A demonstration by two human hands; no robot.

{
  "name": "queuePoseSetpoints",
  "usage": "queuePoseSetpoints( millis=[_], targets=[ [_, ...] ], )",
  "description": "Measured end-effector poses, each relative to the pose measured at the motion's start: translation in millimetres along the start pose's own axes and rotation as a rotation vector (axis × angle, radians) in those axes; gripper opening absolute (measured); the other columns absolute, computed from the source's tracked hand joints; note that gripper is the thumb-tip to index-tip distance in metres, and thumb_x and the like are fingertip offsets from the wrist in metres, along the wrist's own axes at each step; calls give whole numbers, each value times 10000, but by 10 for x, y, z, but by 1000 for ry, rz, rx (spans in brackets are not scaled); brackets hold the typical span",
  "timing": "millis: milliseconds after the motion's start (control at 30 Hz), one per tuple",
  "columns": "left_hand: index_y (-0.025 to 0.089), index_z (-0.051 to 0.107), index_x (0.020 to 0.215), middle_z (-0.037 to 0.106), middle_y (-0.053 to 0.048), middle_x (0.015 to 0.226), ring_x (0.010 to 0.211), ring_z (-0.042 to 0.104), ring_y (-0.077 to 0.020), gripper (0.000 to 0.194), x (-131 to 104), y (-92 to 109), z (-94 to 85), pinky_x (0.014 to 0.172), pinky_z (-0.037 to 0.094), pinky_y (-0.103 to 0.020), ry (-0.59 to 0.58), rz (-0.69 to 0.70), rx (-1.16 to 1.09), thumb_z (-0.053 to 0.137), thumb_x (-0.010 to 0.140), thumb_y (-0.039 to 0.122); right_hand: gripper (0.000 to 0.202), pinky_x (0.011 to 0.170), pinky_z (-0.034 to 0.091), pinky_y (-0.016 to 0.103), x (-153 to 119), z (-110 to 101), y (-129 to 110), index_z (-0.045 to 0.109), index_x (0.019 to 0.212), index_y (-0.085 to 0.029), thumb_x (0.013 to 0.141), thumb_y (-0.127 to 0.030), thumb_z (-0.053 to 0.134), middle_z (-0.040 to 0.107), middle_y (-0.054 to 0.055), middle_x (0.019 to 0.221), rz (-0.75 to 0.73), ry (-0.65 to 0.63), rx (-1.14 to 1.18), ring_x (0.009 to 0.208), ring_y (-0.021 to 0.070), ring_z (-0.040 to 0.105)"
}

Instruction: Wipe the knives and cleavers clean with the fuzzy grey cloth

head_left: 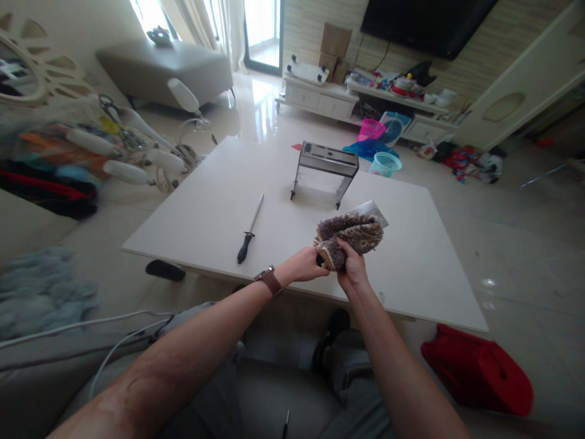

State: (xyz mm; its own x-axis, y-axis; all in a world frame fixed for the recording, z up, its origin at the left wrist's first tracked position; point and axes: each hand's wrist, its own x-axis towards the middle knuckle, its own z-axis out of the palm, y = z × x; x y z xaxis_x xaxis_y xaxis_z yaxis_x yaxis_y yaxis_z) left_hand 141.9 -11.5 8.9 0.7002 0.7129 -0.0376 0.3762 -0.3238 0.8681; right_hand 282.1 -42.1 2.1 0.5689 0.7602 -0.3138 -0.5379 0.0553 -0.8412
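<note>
My left hand [308, 265] is closed round a black handle, of which only a small end shows. A broad metal blade [372, 213] sticks out past the far side of a brown patterned cloth [351, 235], so this looks like a cleaver with its middle covered. In my right hand [354, 265] the folded fuzzy cloth is gripped, thumb on top, around the blade. Left of my hands a honing steel [250, 235] with a black handle lies on the white table [205, 207]. Beyond the cloth stands a knife holder [326, 160] with a slotted top and clear sides.
A teal basket [386, 163] and a pink basket [371, 129] are behind the table's far edge. On the floor at right sits a red object [478, 369]. A white multi-armed lamp [150, 152] is close to the table's left side. A thin white cable [114, 317] crosses at lower left.
</note>
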Motion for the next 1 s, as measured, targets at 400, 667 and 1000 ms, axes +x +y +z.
queuePoseSetpoints(
  millis=[400,667,1000],
  targets=[
    [138,741,981,757,-62,915,795,660,-193,260,13,18,-5,715,492,-265,-22,-17,51,691,738,215,356,779,665,281,38,-29,30,739,906,-154,585,-183,890,807,26,932,25,20,17,855,191,773],
    [157,704,783,653,-17,656,558,519,-140,138,22,19,-318,543,347,-272,-167,-141,273,687,765,293,291,583,665,304,303,-251,-260,705,911,-168,657,-219,838,786,15,806,56,12,36,695,196,753],
    [167,690,669,579,-8,560,524,442,-133,67,-76,-76,-636,537,307,-293,-175,-135,440,644,692,210,291,592,656,291,399,-371,-425,695,919,-181,672,-260,826,782,7,803,16,19,33,668,180,744]
  ],
)
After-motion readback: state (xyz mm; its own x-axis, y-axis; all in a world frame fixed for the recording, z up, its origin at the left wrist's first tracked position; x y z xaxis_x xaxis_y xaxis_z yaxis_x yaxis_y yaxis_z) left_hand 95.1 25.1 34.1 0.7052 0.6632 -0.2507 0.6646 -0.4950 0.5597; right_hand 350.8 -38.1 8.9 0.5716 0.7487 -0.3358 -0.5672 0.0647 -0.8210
